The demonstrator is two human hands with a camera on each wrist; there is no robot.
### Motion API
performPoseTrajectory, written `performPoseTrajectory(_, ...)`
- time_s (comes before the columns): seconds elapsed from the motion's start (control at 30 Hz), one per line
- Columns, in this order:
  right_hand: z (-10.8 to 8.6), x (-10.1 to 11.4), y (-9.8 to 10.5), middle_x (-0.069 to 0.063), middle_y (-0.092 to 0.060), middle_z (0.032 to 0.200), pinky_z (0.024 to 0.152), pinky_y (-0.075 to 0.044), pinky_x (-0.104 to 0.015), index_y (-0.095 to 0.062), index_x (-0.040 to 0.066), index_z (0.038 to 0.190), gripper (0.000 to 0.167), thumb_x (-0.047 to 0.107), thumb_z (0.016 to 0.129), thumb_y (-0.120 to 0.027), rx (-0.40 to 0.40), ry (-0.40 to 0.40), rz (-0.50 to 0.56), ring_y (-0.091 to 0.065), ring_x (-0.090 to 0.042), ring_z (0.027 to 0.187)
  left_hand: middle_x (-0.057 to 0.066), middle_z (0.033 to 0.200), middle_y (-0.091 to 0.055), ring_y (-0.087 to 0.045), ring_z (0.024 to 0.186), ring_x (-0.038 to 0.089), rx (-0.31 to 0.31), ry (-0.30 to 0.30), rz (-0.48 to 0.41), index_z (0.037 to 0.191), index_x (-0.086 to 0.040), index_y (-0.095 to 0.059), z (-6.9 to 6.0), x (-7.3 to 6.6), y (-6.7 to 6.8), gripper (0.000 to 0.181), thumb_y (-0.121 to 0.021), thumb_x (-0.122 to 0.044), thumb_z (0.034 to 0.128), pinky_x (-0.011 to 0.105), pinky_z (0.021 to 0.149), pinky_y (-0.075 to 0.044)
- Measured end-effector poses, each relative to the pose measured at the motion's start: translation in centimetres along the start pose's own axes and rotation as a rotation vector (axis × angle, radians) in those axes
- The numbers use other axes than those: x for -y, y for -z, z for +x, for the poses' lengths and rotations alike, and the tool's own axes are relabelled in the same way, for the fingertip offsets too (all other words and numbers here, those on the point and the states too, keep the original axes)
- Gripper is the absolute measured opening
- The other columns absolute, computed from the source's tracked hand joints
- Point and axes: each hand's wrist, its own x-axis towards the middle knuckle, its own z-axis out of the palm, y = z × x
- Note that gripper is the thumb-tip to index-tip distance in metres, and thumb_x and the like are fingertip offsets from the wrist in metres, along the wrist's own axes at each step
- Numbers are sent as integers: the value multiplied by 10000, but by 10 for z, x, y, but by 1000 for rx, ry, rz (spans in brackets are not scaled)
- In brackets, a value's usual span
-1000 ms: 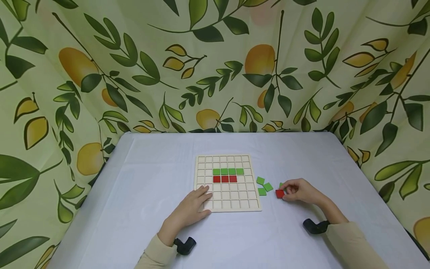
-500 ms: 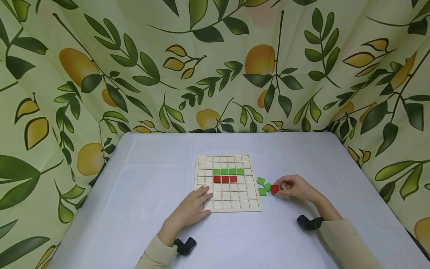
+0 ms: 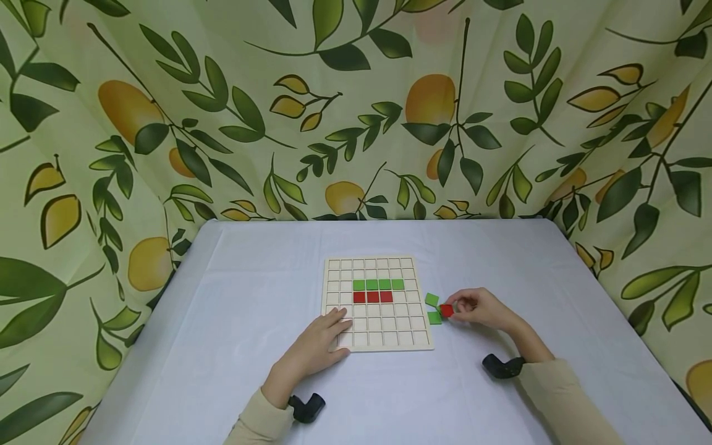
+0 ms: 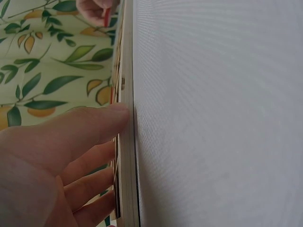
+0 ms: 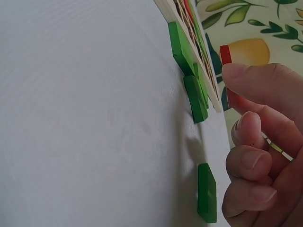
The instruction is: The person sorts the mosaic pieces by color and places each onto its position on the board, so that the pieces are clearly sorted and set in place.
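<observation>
A pale wooden grid board [image 3: 389,337] lies on the white cloth. Its squares hold a row of green tiles [image 3: 371,285] and, just below, a row of red tiles [image 3: 372,297]. My left hand [image 3: 318,340] rests on the board's near left corner; in the left wrist view the thumb [image 4: 102,124] lies against the board's edge. Between thumb and fingertips, my right hand [image 3: 483,308] pinches a red tile [image 3: 446,311], raised above the cloth right of the board. Beneath and beside it lie loose green tiles [image 5: 195,99], partly hidden from the head view.
One green tile [image 5: 207,194] lies apart from the others, under the right hand's curled fingers. Behind the table [image 3: 250,259] hangs a leaf-and-fruit patterned curtain [image 3: 345,123]. Black wrist cameras [image 3: 503,366] sit at both wrists.
My right hand has lifted the red tile and carried it left toward the board, over the loose green tiles. The left hand stays where it was.
</observation>
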Motion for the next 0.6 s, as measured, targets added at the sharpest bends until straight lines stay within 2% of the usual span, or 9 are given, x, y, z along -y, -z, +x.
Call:
performPoseTrajectory(0.27,6,6,-5,15,-498,705,519,-372,-132,-650,-104,1003,289,5,755,-751,13,-12,36,-419,22,615,138,1492,-466,-402,1418,355,17,15,-12,1327,-57,-569,1,0,-1,534,-698,-250,847,515,1147,-373)
performPoseTrajectory(0.43,10,11,-7,-1,-505,705,524,-375,-135,-644,-96,1016,304,19,757,-754,12,-30,27,-422,11,614,134,1497,-462,-398,1421,350,18,25,-12,1333,-61,-565,2,0,-1,542,-702,-259,847,512,1152,-369)
performPoseTrajectory(0.6,15,12,-9,15,-501,692,522,-371,-145,-644,-90,1009,287,31,772,-753,10,-15,8,-423,7,611,135,1493,-466,-402,1418,351,13,19,-7,1331,-54,-565,1,0,-1,539,-697,-255,849,511,1153,-369)
